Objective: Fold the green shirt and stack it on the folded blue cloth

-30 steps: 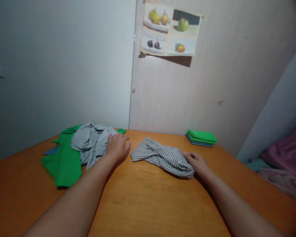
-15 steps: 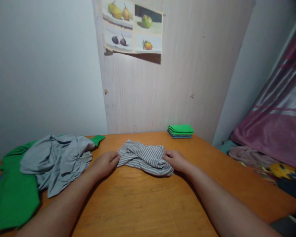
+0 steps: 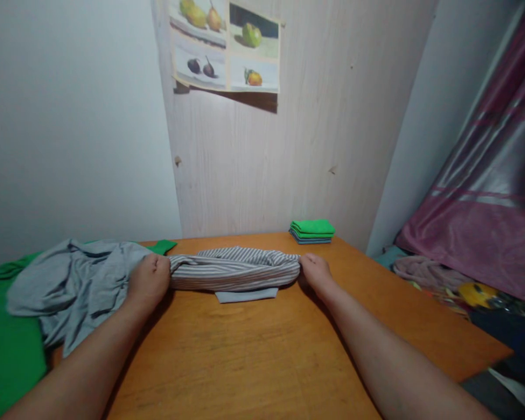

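Plainly, from the head view, the left hand (image 3: pixel 150 280) and right hand (image 3: pixel 315 271) each grip one end of the striped cloth (image 3: pixel 236 274), pulled out lengthwise between them mid-table (image 3: pixel 236 361). Beside the left hand, a rumpled grey garment (image 3: pixel 100 274) lies over a green garment (image 3: pixel 9 356); beyond the right sits a small folded stack (image 3: pixel 312 228), green atop blue-grey.
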Motion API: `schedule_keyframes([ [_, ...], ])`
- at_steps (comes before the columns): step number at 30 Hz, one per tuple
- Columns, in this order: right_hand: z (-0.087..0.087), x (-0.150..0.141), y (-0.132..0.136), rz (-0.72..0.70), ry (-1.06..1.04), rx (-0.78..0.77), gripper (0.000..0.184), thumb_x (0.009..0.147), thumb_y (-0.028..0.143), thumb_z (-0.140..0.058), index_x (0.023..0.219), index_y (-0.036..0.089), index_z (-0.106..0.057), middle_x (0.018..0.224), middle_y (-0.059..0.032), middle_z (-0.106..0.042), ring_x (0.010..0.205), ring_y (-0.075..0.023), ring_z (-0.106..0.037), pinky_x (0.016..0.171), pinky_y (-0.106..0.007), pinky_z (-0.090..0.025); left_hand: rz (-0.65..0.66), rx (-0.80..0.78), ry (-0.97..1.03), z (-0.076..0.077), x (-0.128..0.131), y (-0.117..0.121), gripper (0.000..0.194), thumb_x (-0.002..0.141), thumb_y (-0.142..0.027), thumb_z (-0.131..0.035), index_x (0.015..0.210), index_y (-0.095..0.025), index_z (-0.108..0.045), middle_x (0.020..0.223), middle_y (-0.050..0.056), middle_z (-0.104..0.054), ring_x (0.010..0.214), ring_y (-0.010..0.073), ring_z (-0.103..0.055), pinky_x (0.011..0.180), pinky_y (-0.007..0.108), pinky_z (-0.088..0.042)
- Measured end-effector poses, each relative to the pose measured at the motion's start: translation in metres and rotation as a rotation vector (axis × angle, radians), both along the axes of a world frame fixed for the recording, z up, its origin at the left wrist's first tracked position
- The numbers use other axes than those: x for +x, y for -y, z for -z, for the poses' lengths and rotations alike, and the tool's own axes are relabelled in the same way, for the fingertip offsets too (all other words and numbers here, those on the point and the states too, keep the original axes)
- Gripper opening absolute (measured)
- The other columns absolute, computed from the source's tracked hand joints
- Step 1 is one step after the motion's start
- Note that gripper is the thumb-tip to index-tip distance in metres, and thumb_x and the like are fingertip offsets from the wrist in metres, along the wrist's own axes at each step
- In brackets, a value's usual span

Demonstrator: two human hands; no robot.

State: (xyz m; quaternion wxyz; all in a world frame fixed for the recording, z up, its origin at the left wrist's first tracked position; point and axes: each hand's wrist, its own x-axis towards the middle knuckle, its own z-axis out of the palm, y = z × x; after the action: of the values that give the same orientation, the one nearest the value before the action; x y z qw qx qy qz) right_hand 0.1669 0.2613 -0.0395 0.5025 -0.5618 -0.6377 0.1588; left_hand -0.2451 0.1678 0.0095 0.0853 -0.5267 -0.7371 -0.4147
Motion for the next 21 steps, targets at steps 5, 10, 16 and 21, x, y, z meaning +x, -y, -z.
schedule_keyframes([
  [5,0.0,-0.002,0.001,0.005,-0.078,-0.006,0.028,0.075,0.043,-0.048,0.055,0.023,-0.045,0.051,0.0036,-0.04,0.055,-0.0139,-0.04,0.046,-0.024,-0.026,-0.09,0.034,0.019,0.003,-0.013,0.001,0.029,0.092,-0.031,-0.036,0.064,-0.025,-0.041,0.064,0.003,-0.048,0.063,0.0223,-0.046,0.056,0.031,-0.025],
  [10,-0.01,-0.001,0.008,0.047,-0.199,-0.01,0.022,0.075,0.038,-0.045,0.058,0.023,-0.046,0.054,0.003,-0.044,0.055,-0.014,-0.041,0.045,-0.024,-0.028,-0.089,0.078,0.111,-0.003,-0.006,0.005,0.026,0.088,-0.032,-0.04,0.064,-0.023,-0.044,0.063,0.002,-0.05,0.066,0.0218,-0.049,0.057,0.03,-0.029],
  [16,-0.027,0.002,0.018,0.025,-0.504,0.003,0.023,0.079,0.037,-0.051,0.059,0.025,-0.046,0.047,0.0027,-0.048,0.043,-0.013,-0.041,0.04,-0.025,-0.031,0.05,0.205,0.491,-0.017,0.009,0.008,0.017,0.077,-0.032,-0.048,0.064,-0.022,-0.049,0.064,0.001,-0.053,0.066,0.0193,-0.052,0.056,0.029,-0.039],
  [21,-0.034,-0.002,0.022,-0.03,-0.661,-0.018,0.02,0.08,0.038,-0.054,0.067,0.023,-0.051,0.05,0.0025,-0.056,0.037,-0.0101,-0.042,0.039,-0.023,-0.032,0.183,0.118,0.757,-0.014,0.008,0.003,0.019,0.07,-0.037,-0.052,0.073,-0.02,-0.059,0.067,0.003,-0.064,0.065,0.0213,-0.06,0.056,0.031,-0.048],
])
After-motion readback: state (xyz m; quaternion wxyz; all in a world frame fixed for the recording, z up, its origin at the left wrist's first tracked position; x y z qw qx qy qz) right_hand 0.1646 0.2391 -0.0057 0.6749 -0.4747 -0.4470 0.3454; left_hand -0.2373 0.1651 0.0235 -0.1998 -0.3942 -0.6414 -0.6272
